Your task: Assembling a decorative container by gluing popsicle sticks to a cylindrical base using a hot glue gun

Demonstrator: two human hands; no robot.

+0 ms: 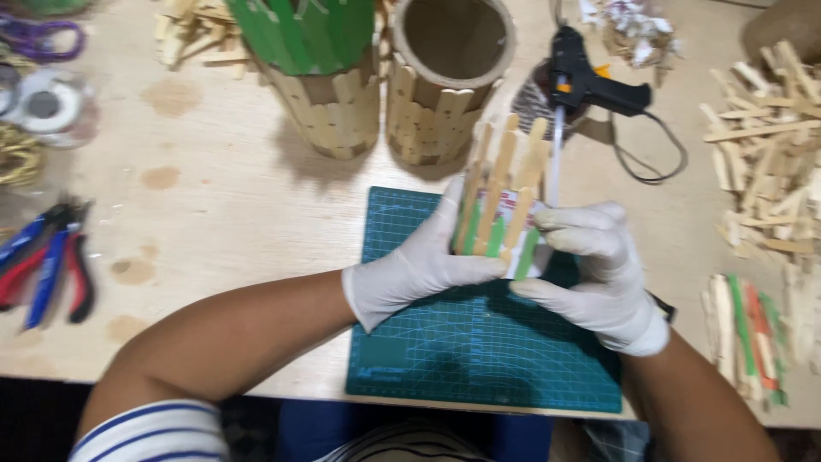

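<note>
My white-gloved left hand [409, 272] and right hand [599, 269] pinching a row of plain and green-tipped wooden craft sticks [500, 201], above my green gridded cutting mat [479, 351], black glue gun [590, 81] nearby.

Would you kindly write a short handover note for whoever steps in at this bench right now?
Left hand: gloved, gripping the stick panel from its left side.
Right hand: gloved, pinching the panel's lower right edge.
Panel: a row of plain and green craft sticks, held upright over the green mat.
Glue gun lies behind the mat, nozzle toward the panel.
Two stick-clad tubes stand at the back; the right one is only clad low down.
Loose sticks lie to the right.
</note>
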